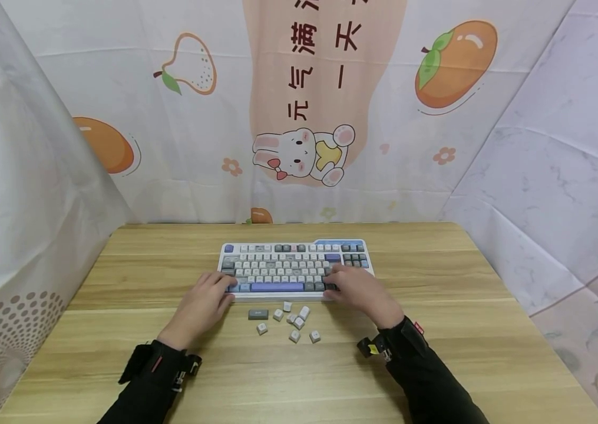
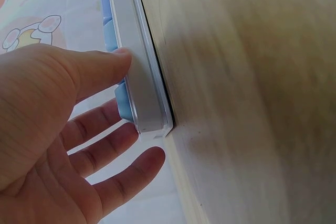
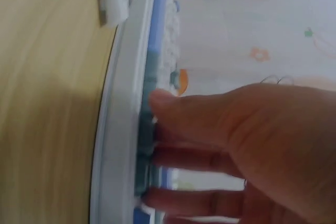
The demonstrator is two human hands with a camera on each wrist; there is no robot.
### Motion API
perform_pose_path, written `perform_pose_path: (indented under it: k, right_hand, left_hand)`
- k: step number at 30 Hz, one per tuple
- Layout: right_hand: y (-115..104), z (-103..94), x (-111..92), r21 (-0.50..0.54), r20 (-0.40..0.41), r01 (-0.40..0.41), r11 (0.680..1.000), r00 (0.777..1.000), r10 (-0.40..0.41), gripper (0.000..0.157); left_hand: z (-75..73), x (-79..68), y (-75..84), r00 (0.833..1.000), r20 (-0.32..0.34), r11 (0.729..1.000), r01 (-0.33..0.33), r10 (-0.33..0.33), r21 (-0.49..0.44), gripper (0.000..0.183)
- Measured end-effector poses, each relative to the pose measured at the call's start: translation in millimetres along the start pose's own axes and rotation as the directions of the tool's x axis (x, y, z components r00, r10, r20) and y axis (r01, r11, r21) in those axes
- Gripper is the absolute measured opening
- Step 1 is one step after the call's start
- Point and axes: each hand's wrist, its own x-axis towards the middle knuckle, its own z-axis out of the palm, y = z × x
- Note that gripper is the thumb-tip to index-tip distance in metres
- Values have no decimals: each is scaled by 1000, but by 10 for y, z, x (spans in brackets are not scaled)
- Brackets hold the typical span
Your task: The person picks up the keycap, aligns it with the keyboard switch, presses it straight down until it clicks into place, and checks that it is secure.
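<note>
A white keyboard (image 1: pixel 272 298) with white, grey, blue and purple keycaps lies on the table. My left hand (image 1: pixel 201 306) is at its front left corner. In the left wrist view the thumb (image 2: pixel 113 66) touches the front rim beside light blue keys (image 2: pixel 123 102), while the other fingers spread loosely around the corner. My right hand (image 1: pixel 357 287) is over the lower right keys. In the right wrist view its thumb (image 3: pixel 168 103) and loosely extended fingers (image 3: pixel 194 200) touch dark grey-green keys (image 3: pixel 144 132). Partly hidden behind this hand are the keys at that end.
Several loose white keycaps (image 1: pixel 299 323) and one long grey keycap (image 1: pixel 258 314) lie in front of the keyboard. The wooden table (image 1: pixel 145 265) ends at a printed cloth backdrop (image 1: pixel 198 147), with cloth sides left and right. Both wrists wear black cuffs with small cameras.
</note>
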Motion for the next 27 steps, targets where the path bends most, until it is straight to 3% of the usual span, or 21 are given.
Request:
perform_pose_path:
  k: [9,17,27]
  right_hand:
    - [-21,-1,-21,42,2,-25,999,1000,25,31]
    - [20,45,-9,76,-32,6,997,999,-4,27]
    - [104,41,-19,110,-48,-30,993,998,36,24]
  left_hand:
    - [-7,4,-2,1000,-6,1000,-3,3,5,27]
    - [10,-21,1,1000,-13,1000,1,-1,3,27]
    - [-3,-14,9,1000,-14,1000,1,-1,0,28]
